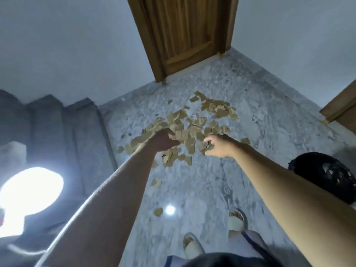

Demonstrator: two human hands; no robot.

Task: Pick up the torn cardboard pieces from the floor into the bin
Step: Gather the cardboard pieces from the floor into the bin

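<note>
Reaching down into a scatter of torn cardboard pieces [185,128], a person works both bare hands at once. The left hand [164,140] is curled narrow over the near left edge of the pile, apparently closing on scraps, though motion blur and the back of the hand hide exactly what it holds. The right hand [217,146] sits just right of it, fingers bent and partly closed around a small piece at the pile's near edge; whether that piece is off the floor cannot be told.

Most of the job looks undone. The main heap spreads across the grey marbled floor [269,141] from the hands toward the far wooden door [183,35], and stray pieces lie nearer the person, one close to the sandalled feet [237,222] beside a bright reflection.

At the right edge, near the right forearm, stands a dark bin lined with a black bag [325,174]. A few pale flecks show inside it, possibly cardboard already dropped in, but the view is too blurred to be sure. A grey sofa [57,132] runs along the left, with a glaring light [30,191] in front of it.
</note>
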